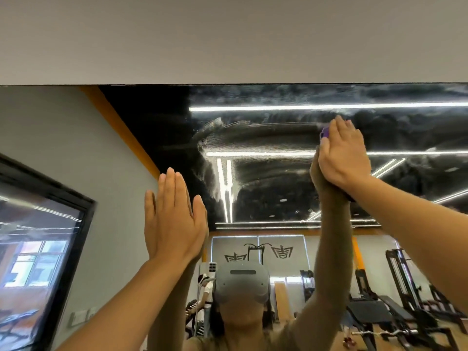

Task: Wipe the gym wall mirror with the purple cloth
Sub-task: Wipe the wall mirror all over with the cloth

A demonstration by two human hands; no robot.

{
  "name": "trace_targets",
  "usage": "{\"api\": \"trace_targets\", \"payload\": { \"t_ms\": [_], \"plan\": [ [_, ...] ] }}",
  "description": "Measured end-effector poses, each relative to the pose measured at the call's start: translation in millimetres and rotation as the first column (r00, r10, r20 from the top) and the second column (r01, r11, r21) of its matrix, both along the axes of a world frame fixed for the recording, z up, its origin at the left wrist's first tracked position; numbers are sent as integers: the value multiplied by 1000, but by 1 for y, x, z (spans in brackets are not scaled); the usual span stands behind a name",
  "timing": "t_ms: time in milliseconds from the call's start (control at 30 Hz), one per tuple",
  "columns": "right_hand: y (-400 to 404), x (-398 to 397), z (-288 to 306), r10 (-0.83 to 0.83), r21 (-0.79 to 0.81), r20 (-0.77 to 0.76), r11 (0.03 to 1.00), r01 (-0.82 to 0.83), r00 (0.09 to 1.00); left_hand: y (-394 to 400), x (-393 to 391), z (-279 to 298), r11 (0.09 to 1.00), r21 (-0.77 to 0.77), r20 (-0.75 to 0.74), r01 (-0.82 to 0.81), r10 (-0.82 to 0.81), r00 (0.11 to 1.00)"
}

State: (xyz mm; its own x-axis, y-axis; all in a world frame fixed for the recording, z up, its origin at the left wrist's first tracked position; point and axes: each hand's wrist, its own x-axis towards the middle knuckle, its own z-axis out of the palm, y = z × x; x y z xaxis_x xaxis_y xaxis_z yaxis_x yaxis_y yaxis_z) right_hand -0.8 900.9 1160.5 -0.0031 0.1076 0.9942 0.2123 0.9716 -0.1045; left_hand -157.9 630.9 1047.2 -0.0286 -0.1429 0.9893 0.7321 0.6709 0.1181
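The right hand presses the purple cloth (only a corner shows) flat against the mirror near its top edge. The left hand rests flat lower on the mirror, fingers straight.

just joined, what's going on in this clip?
A person is wiping a gym wall mirror. The right hand presses a purple cloth against the glass high up, near the mirror's top edge; only a bit of cloth shows past the fingers. The left hand lies flat and open on the mirror lower down, holding nothing. Hazy smears and wipe streaks cover the upper glass.
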Motion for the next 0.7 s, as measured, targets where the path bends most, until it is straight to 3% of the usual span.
{"api": "trace_targets", "payload": {
  "t_ms": [67, 267, 400, 567, 700],
  "plan": [
    [-18, -8, 0, 11, 26, -1, 1000, -11, 1000, 2, 2, -1, 1000, -1, 3, 0, 0, 1000],
    [-93, -48, -8, 59, 329, 147, 939, -105, 987, 19, 17, 6, 999, -44, 1, 8, -8, 1000],
    [-67, -36, -4, 57, 416, 223, 897, -148, 973, 27, 20, 6, 999, -30, 29, -31, 32, 999],
    [31, 17, 1, 69, 154, 64, 985, -78, 996, 36, 23, 7, 998, 2, 62, -68, 68, 996],
    [55, 26, -1, 4, 39, 60, 999, -7, 998, 44, 24, 9, 998, 12, 65, -66, 65, 996]
  ]
}}
